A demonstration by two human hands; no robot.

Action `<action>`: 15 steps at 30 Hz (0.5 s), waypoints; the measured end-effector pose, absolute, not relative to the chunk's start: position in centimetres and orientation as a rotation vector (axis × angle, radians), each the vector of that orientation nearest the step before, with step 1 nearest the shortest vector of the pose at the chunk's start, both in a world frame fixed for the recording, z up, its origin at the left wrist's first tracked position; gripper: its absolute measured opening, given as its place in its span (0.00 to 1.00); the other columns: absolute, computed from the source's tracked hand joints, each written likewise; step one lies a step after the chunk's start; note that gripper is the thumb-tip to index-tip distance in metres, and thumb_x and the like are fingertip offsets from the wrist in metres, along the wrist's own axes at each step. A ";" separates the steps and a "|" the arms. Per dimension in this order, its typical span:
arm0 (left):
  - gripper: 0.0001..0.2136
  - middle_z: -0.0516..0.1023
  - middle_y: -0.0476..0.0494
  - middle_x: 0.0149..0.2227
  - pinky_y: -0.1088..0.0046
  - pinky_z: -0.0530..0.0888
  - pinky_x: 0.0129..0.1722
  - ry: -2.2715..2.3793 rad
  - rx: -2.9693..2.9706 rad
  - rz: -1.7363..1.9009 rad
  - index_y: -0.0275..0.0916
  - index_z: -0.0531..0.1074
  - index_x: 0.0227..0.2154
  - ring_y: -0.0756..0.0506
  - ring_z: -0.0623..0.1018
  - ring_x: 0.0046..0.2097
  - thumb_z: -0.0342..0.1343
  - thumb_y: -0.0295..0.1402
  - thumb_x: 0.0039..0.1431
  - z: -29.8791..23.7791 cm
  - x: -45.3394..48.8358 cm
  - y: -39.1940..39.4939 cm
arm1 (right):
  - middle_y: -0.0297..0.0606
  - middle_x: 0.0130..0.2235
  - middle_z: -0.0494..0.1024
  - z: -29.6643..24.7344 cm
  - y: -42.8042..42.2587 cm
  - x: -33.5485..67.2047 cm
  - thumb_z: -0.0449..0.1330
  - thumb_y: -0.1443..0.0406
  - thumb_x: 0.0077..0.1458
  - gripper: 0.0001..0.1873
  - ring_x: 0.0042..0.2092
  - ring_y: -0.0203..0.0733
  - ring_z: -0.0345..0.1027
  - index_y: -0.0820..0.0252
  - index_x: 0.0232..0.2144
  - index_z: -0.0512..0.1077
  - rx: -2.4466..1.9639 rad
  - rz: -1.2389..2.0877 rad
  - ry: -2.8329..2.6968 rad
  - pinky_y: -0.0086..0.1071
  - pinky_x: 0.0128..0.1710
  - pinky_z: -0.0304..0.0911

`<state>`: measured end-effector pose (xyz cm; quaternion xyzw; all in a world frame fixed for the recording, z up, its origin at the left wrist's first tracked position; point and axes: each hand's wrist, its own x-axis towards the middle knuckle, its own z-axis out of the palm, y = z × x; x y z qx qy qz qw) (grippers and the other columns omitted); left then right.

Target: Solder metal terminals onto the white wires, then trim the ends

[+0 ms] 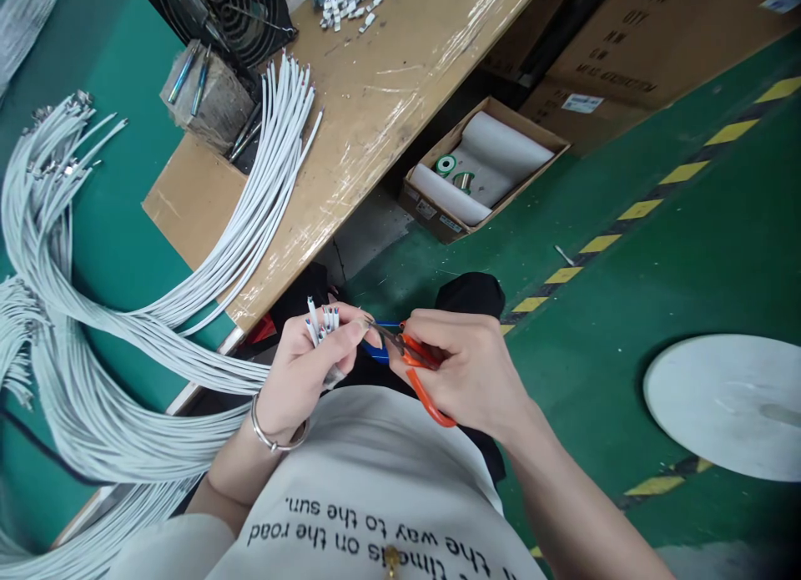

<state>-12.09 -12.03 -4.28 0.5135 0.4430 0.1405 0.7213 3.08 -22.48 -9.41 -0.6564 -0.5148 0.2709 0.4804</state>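
My left hand (306,367) is closed around a bunch of white cable ends (324,320), which poke up above the fingers with coloured wire tips showing. In my right hand (476,371) are scissors with orange handles (431,396), the fingers wrapped round the loops. The blades reach across to my left thumb and fingertips; what lies between them is too small to make out. Long white cables (206,380) run from behind my left wrist onto the table. Another bundle of white cables (269,188) fans out across the table's cardboard cover.
A black fan (229,17) stands at the table's far end, near small white connectors (350,2) and a taped block (209,96) with metal tools. Beside the table, an open carton (450,225) holds solder spools. A white stool (719,405) stands to the right.
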 end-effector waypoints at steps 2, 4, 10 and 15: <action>0.14 0.59 0.57 0.16 0.75 0.50 0.20 0.959 1.111 0.287 0.35 0.80 0.32 0.55 0.54 0.19 0.64 0.43 0.65 -4.4 -12.0 -11.9 | 0.26 0.21 0.52 -9.7 -22.3 2.8 0.59 0.75 0.48 0.22 0.24 0.29 0.43 0.56 0.21 0.47 -1.598 0.635 -1.235 0.30 0.23 0.41; 0.14 0.59 0.57 0.16 0.76 0.49 0.19 0.963 1.088 0.267 0.35 0.80 0.32 0.56 0.53 0.19 0.63 0.43 0.66 -4.6 -11.9 -11.7 | 0.26 0.21 0.52 -10.2 -22.0 2.6 0.59 0.75 0.46 0.21 0.23 0.29 0.43 0.57 0.19 0.48 -1.589 0.619 -1.190 0.30 0.23 0.41; 0.12 0.57 0.58 0.16 0.78 0.48 0.16 0.974 1.004 0.295 0.36 0.79 0.31 0.57 0.52 0.17 0.64 0.39 0.64 -5.6 -11.4 -11.0 | 0.26 0.19 0.49 -13.1 -20.7 3.2 0.61 0.70 0.50 0.24 0.23 0.29 0.40 0.57 0.15 0.48 -1.630 0.564 -0.950 0.32 0.23 0.39; 0.11 0.60 0.58 0.17 0.79 0.48 0.16 0.978 0.983 0.305 0.35 0.80 0.33 0.57 0.53 0.17 0.65 0.39 0.64 -5.7 -11.3 -11.0 | 0.26 0.18 0.51 -14.3 -20.9 4.5 0.64 0.63 0.57 0.26 0.22 0.30 0.43 0.57 0.14 0.54 -1.692 0.605 -0.725 0.32 0.21 0.40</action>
